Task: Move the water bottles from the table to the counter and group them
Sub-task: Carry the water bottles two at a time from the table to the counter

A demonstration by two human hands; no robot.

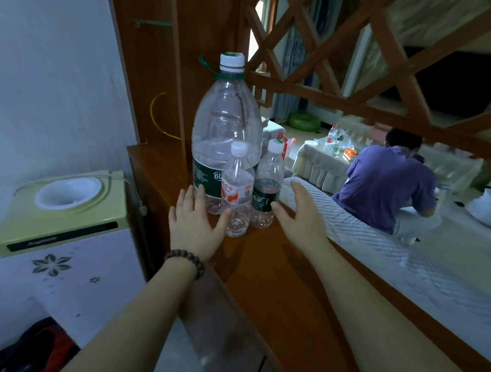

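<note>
Three water bottles stand upright in a tight cluster on the wooden counter [276, 272], just left of the frame's centre. The large bottle [227, 122] with the white cap and green neck ring is at the back, its dark label showing "6L". In front of it stands the small bottle with the red-and-white label [236, 194], and just to the right of that one the small bottle with the dark label [266, 192] — the two small ones look as if they touch or nearly touch each other, and both stand close against the big one.

My left hand [192, 225] lies flat and spread on the counter at the lower left of the group, fingers near the base of the large bottle, thumb just beside the red-labelled bottle; it holds nothing. A beaded bracelet [186, 261] circles that wrist. My right hand [299, 214] is spread too, empty, palm down to the right of the dark-labelled bottle, thumb close to its label — whether it touches I cannot tell.

Right of my right hand a white quilted cloth [364, 234] runs along the counter's far edge. At the left of the frame stands a pale green water dispenser top [67, 205]. Beyond the wooden lattice [359, 49], at the right, a person in a purple shirt [386, 187] sits beside a skirted table [322, 164] with more bottles on it.
</note>
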